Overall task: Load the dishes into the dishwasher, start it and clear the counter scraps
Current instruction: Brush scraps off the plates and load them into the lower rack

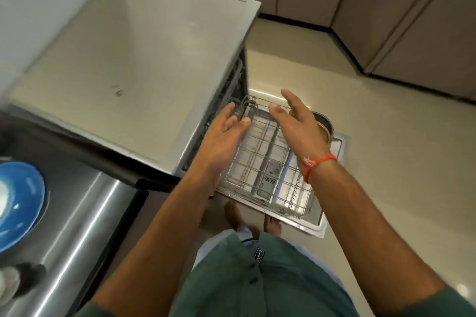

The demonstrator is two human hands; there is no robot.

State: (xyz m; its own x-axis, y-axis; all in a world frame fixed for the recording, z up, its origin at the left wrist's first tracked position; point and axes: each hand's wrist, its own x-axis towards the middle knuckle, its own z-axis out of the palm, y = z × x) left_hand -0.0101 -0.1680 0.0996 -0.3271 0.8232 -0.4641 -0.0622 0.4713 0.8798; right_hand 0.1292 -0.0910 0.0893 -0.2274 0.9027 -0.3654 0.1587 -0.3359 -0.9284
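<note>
Both hands are out in front of me over the pulled-out rack [268, 159], fingers spread and holding nothing. My left hand [226, 131] hovers palm-down above the rack's near-left part, its fingertips close to the dishwasher [144, 64] front; whether they touch the wire I cannot tell. My right hand [298, 121] is above the rack's far side, thumb apart from the fingers, with an orange thread [318, 163] tied round the wrist.

I see the rack resting over the lowered door [319, 226], which lies flat above the floor [386, 162]. Its wire grid looks mostly bare, and through it I see the door's inner panel with a small detergent compartment. One round steel vessel [325, 123] sits at the rack's far right corner, partly hidden behind my right hand. The dishwasher's flat grey top carries a small dark smudge.

To the left, on the steel desk [85, 226], a blue plate [23, 203] sits at the frame's edge, and a blurred dark-and-white object lies just nearer to me. My bare feet [252, 219] stand just beside the door's near edge. Brown cabinets [386, 8] line the far wall.
</note>
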